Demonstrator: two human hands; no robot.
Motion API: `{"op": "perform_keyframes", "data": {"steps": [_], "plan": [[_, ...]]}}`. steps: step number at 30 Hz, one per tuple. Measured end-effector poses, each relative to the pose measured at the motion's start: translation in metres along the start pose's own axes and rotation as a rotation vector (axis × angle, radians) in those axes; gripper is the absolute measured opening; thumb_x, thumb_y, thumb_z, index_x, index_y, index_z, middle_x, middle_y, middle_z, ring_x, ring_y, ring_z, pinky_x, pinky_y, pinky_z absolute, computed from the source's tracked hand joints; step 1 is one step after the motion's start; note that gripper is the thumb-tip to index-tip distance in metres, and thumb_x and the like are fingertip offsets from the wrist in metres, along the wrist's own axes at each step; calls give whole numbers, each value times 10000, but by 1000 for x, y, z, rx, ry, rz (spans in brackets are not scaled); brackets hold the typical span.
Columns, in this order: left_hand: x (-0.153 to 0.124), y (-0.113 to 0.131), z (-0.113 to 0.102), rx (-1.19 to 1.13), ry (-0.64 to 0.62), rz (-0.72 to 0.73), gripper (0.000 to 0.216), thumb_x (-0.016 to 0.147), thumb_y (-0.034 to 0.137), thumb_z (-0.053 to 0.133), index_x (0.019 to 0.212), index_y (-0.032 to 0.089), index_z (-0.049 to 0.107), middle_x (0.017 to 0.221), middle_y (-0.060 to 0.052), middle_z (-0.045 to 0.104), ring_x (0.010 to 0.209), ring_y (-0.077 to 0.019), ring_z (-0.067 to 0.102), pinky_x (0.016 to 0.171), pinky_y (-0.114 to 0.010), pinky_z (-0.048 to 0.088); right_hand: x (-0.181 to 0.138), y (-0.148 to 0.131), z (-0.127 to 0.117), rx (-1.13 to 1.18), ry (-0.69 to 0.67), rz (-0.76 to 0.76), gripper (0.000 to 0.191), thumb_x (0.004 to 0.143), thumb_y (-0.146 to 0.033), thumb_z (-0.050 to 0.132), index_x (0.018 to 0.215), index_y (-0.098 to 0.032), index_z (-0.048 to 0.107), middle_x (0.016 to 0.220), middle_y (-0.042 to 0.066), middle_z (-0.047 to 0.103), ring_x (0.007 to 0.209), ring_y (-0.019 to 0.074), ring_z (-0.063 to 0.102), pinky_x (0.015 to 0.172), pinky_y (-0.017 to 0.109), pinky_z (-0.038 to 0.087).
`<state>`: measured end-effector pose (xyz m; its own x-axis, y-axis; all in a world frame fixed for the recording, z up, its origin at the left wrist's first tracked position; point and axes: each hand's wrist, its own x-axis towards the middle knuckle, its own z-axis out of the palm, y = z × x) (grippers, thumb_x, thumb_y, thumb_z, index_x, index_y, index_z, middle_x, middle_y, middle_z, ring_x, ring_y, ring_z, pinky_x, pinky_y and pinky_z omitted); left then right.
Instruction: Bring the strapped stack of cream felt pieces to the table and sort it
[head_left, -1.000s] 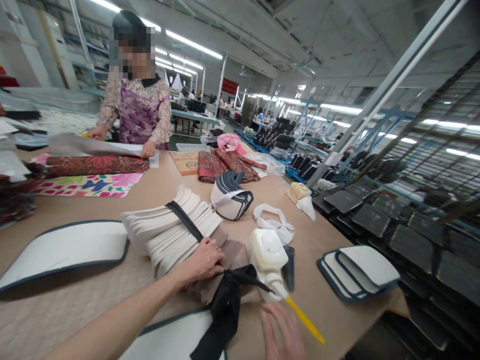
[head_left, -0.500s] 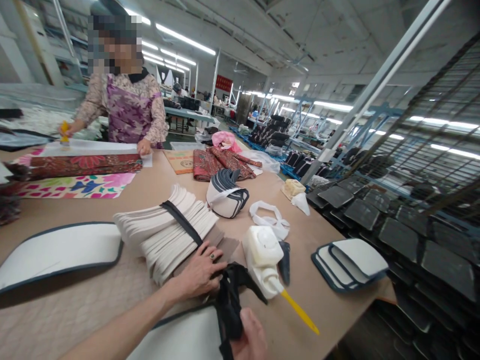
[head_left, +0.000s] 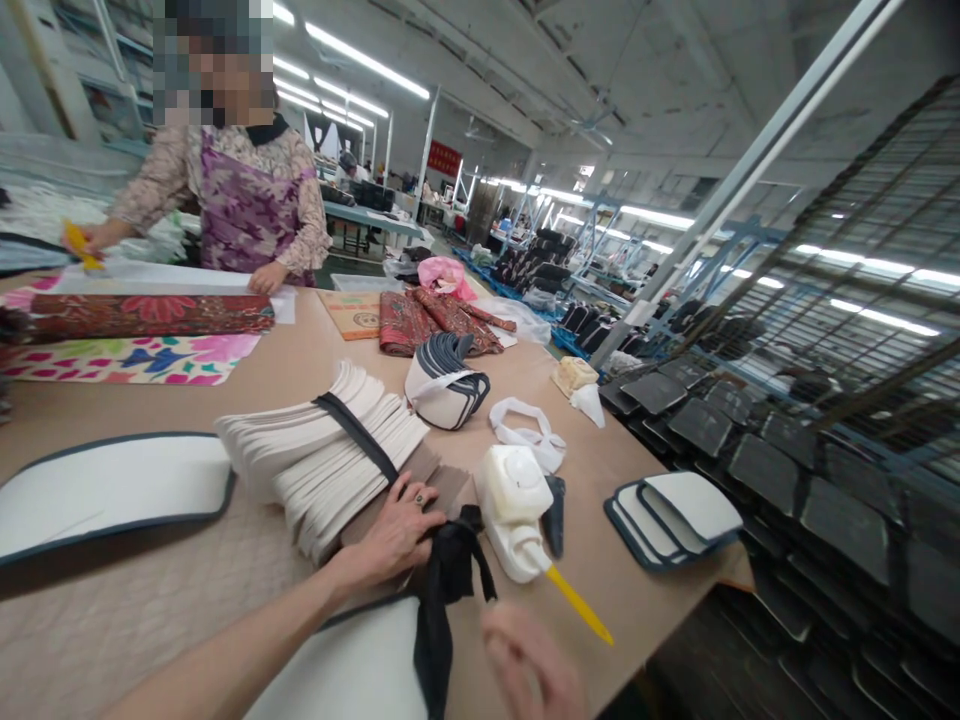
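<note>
since half a second ago right hand let go of black strap, now blurred, grip unclear; left hand presses flat on still-tied insole bundle, centre frame.

The right hand is blurred and the bottom edge cuts it off, so its grip cannot be told. The left hand hides part of the black strap.

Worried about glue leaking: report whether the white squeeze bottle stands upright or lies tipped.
Tipped: the white squeeze bottle lies on the table, yellow nozzle pointing along it.
</note>
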<state>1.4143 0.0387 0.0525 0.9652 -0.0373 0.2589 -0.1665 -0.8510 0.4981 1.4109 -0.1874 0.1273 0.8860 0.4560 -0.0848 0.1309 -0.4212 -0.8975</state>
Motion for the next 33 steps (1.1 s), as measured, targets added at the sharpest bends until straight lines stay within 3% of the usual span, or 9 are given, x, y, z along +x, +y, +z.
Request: {"op": "perform_keyframes", "data": {"steps": [3, 5, 10, 15, 18, 21, 24, 29, 33], "plan": [[0, -1, 4, -2, 13, -11, 185, 772, 247, 574, 946, 277, 626, 1152, -32, 529, 1142, -228, 412, 1077, -490, 51, 45, 3, 7, -66, 105, -16, 326, 690, -442, 634, 929, -220, 646, 1041, 87, 622, 1072, 269, 504, 909, 379, 400], [-1, 0, 4, -11, 20, -11, 196, 768, 248, 575, 956, 282, 618, 1156, -30, 522, 1143, -220, 414, 1081, -479, 46, 67, 8, 13, -71, 100, 18, 253, 610, -412, 659, 762, -210, 646, 866, 78, 649, 964, 281, 546, 865, 384, 408], [-2, 4, -4, -26, 8, -25, 229, 725, 225, 591, 946, 270, 623, 1178, -40, 516, 1163, -224, 404, 1087, -474, 39, 81, 6, 20, 103, -45, 142, 281, 709, -470, 533, 635, -199, 522, 563, 9, 566, 582, 185, 553, 577, 306, 440], [5, 5, -7, -66, -61, -55, 155, 796, 282, 539, 892, 241, 653, 1105, -39, 571, 1133, -231, 421, 1075, -498, 95, 99, -46, 33, 369, -253, 131, 354, 764, -502, 514, 837, -159, 558, 757, 62, 650, 667, 168, 617, 607, 272, 459], [8, 4, -2, -49, -12, -125, 248, 884, 313, 441, 845, 203, 660, 986, -51, 613, 1078, -227, 446, 1065, -498, 132, 117, -63, 25, 490, -184, -37, 421, 813, -515, 463, 1085, -197, 516, 1032, 73, 625, 816, 157, 621, 725, 286, 466], [7, 1, 4, -42, 17, -103, 422, 945, 240, 300, 693, 182, 634, 896, -38, 624, 1064, -197, 448, 1076, -461, 128, 121, -37, 14, 238, -16, -116, 392, 817, -454, 474, 1094, -185, 540, 981, 62, 635, 619, 108, 578, 613, 253, 455], [6, -2, 8, -11, 29, -68, 430, 944, 190, 276, 715, 178, 639, 832, -34, 624, 1068, -191, 442, 1082, -442, 117, 108, 11, 19, 24, -65, -68, 370, 699, -394, 610, 974, -148, 634, 720, 24, 649, 469, 117, 510, 485, 253, 416], [8, -3, 13, -37, 17, -127, 436, 951, 236, 307, 713, 196, 670, 853, -29, 644, 1079, -192, 451, 1076, -441, 141, 72, 51, 35, -148, -28, -89, 285, 743, -434, 580, 606, -192, 642, 573, 17, 573, 573, 169, 513, 572, 284, 407], [10, 0, 13, -46, 73, -161, 349, 928, 264, 389, 736, 177, 666, 969, -33, 639, 1017, -177, 496, 1077, -428, 159, 58, 44, 27, -249, 103, -119, 330, 804, -487, 503, 762, -205, 668, 823, 84, 628, 772, 222, 545, 743, 340, 413]]}}
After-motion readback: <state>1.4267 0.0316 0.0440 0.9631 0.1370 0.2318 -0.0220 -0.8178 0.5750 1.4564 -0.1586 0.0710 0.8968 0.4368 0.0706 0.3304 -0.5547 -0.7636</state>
